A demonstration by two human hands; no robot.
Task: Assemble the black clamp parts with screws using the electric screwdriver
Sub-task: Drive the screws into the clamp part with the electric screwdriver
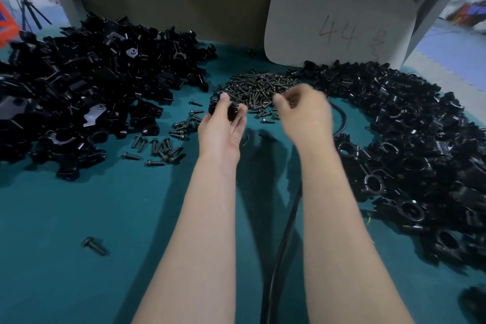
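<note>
Head view shows a desk (79, 218) covered with a teal green mat, and two bare forearms reach forward over it. The left hand (222, 126) is turned palm up. Its thumb and fingers are curled round a small black clamp part (219, 106), held just above the mat at the near left edge of a pile of small dark metal screws (259, 87). The right hand (306, 110) hangs over the near right side of the same pile with its fingers bent downward. It is blurred, so I cannot tell if it pinches a screw or holds nothing.

More loose screws (163, 144) lie scattered on the mat to the left of the left hand, and a single dark screw (94, 245) lies well apart, near the bottom left. On the left of the desk is a big heap of black angular clamp pieces (86, 79). On the right is a wide heap of black ring-shaped clamp pieces (410, 134), which curves toward the near right corner. A thin black cable (285, 229) runs between the forearms and passes under the right one. Behind the screws stands a white rounded card (339, 23) with "44" written on it.
</note>
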